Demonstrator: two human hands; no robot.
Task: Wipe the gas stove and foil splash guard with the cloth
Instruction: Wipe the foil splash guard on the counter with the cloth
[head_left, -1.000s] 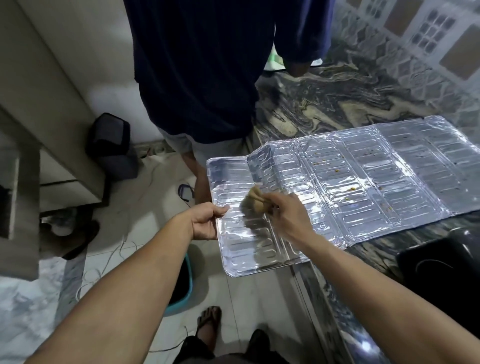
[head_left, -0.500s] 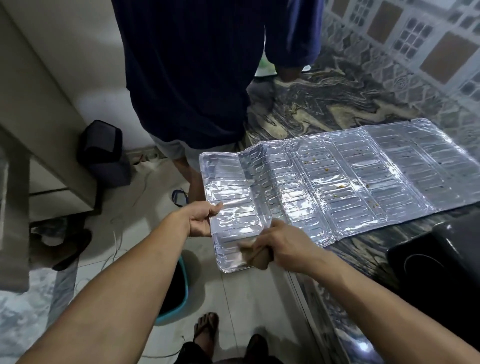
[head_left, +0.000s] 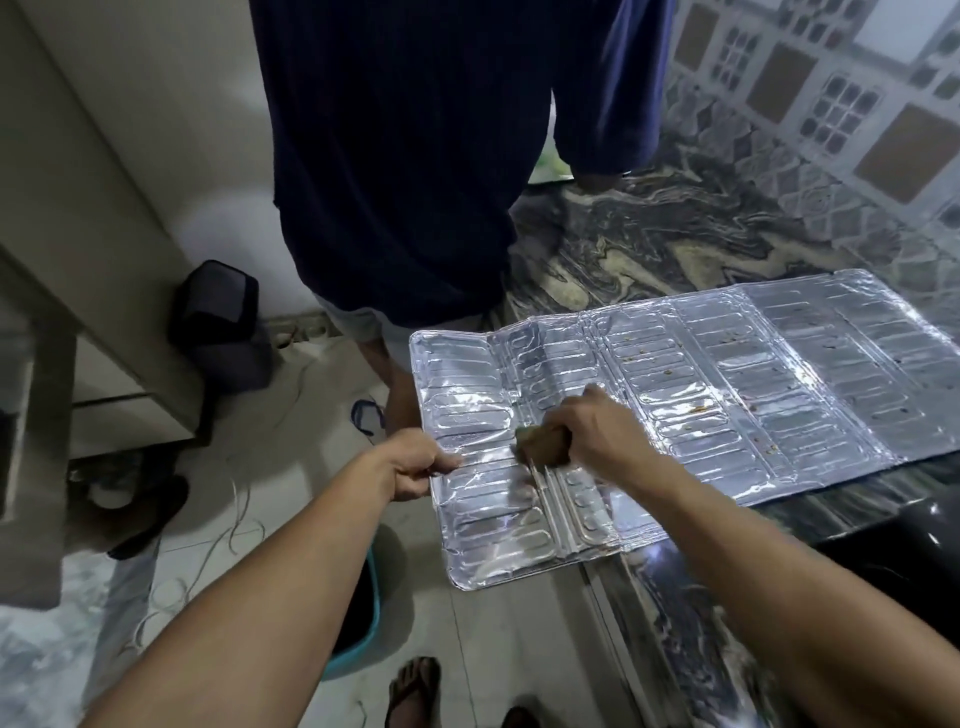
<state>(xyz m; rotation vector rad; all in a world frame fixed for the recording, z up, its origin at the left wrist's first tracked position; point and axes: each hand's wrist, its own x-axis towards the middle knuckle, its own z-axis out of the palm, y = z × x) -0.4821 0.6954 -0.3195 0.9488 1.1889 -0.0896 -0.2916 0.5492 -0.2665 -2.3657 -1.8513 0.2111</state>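
Observation:
The silver foil splash guard (head_left: 727, 395) lies unfolded on the marbled counter, its left panel hanging out past the counter edge. Small brown food spots dot its middle and right panels. My left hand (head_left: 415, 465) pinches the guard's left edge. My right hand (head_left: 587, 431) grips a bunched brown cloth (head_left: 543, 448) and presses it on the foil near the fold between the left panels. A corner of the black gas stove (head_left: 893, 561) shows at the lower right.
Another person in a dark blue shirt (head_left: 405, 156) stands close at the far end of the counter (head_left: 649, 249). On the floor lie a teal-rimmed bucket (head_left: 358, 623), a dark bin (head_left: 218, 312), loose cables and sandals. A tiled wall rises behind the counter.
My right hand with the cloth swept down to the foil's near edge, then came back up toward the middle of the left panels. The left hand kept hold of the edge.

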